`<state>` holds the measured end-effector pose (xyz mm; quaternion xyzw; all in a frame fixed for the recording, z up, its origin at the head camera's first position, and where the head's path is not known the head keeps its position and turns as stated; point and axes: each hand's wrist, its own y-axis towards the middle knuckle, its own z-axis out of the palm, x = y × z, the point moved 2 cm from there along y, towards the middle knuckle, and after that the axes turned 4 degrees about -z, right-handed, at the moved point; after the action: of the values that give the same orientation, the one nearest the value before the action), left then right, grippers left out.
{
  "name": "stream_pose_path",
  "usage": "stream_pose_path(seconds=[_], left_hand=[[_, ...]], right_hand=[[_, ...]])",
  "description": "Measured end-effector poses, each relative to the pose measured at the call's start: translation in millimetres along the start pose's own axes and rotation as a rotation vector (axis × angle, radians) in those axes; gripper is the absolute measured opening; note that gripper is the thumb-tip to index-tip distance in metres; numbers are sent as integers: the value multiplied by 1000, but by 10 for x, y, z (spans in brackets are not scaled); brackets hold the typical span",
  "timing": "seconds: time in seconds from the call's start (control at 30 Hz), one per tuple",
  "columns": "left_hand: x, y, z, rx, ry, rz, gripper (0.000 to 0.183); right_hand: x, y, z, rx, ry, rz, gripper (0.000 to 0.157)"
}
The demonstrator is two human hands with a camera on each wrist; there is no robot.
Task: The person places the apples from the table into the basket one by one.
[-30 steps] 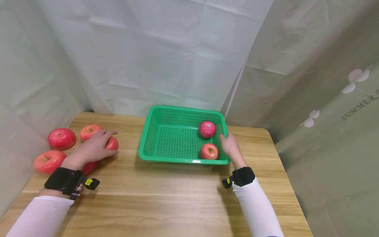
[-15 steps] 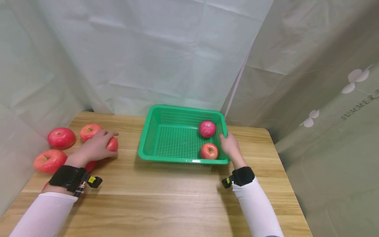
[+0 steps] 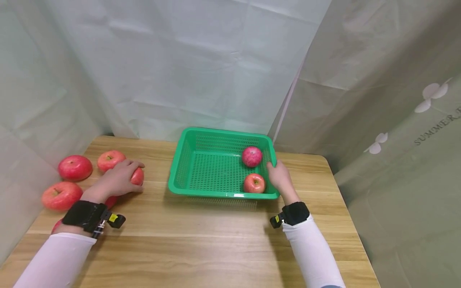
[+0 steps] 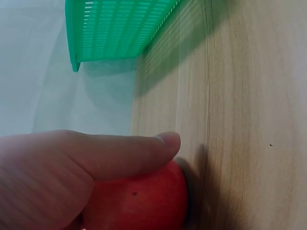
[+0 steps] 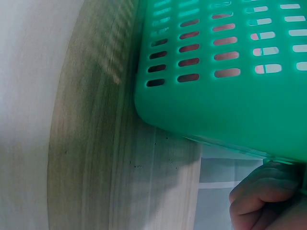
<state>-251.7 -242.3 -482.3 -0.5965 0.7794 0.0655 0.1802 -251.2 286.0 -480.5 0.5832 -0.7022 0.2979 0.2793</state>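
My left hand (image 3: 117,179) grips a red apple (image 3: 137,176) at the left of the table, thumb along its near side in the left wrist view, where the apple (image 4: 139,201) shows close over the wood. My right hand (image 3: 279,176) holds the right rim of a green plastic basket (image 3: 173,176), its fingers (image 5: 264,191) curled under the rim in the right wrist view. Inside the basket, at its right end, sit a dark pinkish apple (image 3: 251,156) and a lighter red apple (image 3: 254,183).
Around my left hand lie more apples: one behind (image 3: 111,160), one at far left (image 3: 75,167), one nearer (image 3: 62,195), and others partly hidden under the hand and wrist. Pale curtains (image 3: 201,72) hang behind the wooden table (image 3: 216,248) and at both sides.
My left wrist has shifted slightly to the right, with the hand staying round the apple, uncovering part of an apple beside the wrist. My right hand and the basket have hardly moved.
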Motion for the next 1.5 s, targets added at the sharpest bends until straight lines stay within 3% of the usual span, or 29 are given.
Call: stream_pose_path(seconds=[1.5], left_hand=[[8,19,61,-10,3,-2,85]], right_hand=[[-28,32,18,3,-5,12,50]])
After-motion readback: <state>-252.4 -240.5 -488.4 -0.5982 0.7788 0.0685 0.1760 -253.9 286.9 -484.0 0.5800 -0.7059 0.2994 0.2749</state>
